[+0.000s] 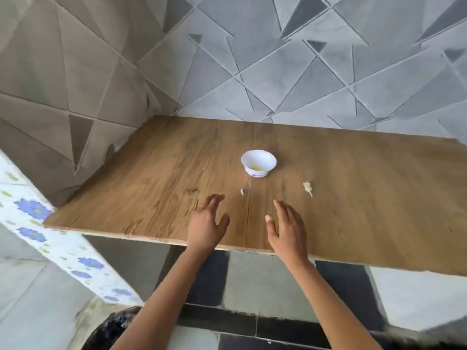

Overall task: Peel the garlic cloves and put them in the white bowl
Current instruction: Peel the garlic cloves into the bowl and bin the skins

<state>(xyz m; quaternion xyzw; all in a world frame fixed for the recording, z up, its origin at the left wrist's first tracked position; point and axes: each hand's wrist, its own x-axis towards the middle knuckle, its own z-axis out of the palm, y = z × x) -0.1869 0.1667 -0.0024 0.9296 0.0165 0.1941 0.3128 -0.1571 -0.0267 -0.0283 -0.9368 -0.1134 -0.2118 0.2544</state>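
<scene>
1. A pale garlic piece (307, 188) lies on the table (151, 185), to the right of the bowl and a bit nearer the person. It is cream in colour, fat at one end, with a thin pointy tail at the other.
2. A small bit (242, 192), also pale, lies just in front of the bowl. It is too tiny to tell if it is garlic or skin.
3. The white bowl (258, 162) stands upright near the middle of the table. Some soft yellow bits (255, 168) sit at the bottom, but they are too blurry to name. There is a little purple mark low on the bowl's side.
4. The left hand (207, 221) is over the table near the front edge. Its fingers are spread and almost straight, and it holds nothing.
5. The right hand (285, 228) is beside it, a little apart. Its fingers are straight and close together, and it holds nothing too.
6. I cannot tell if the hands touch the wood.
7. The table is brown wood with dark lines in it.
8. Behind it is a grey wall (328, 72) with triangle shapes.
9. On the left is a white strip (32, 210) with blue flowers.
10. Below is a floor (265, 286) of black and grey squares.
</scene>
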